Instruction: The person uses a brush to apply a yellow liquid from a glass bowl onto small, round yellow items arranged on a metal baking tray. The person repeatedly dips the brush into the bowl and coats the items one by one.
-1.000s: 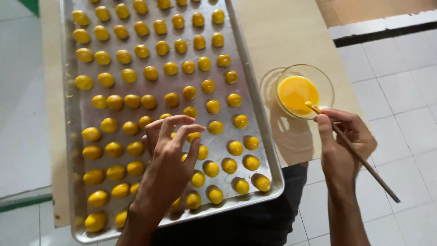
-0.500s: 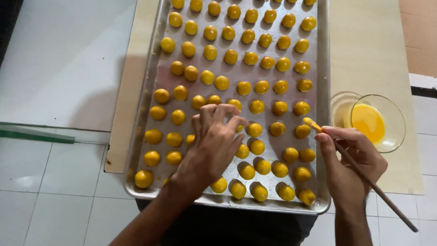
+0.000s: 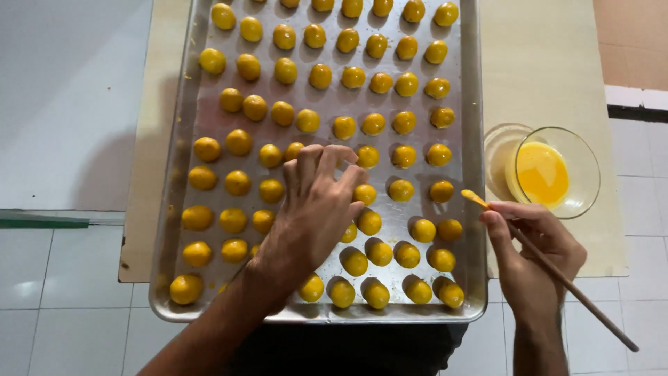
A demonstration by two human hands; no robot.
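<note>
A metal baking tray (image 3: 473, 125) holds several rows of small glossy yellow dough balls (image 3: 379, 83). My left hand (image 3: 316, 205) rests over the middle of the tray, fingers bent down onto the balls, hiding a few under the palm. My right hand (image 3: 536, 251) is at the tray's right rim, gripping a thin wooden-handled brush (image 3: 557, 275). Its yellow-coated tip (image 3: 473, 198) hovers just inside the rim near the right column of balls. A clear glass bowl (image 3: 588, 160) of yellow egg wash stands right of the tray, just above my right hand.
The tray lies on a pale wooden board (image 3: 550, 63) set on a white tiled floor (image 3: 62, 313). A grey-white surface (image 3: 69, 97) lies to the left. A brown cardboard piece (image 3: 633, 42) is at the upper right.
The view has shifted slightly. My right hand carried the brush from the bowl to the tray's right edge. My left hand stayed over the balls in the tray's middle.
</note>
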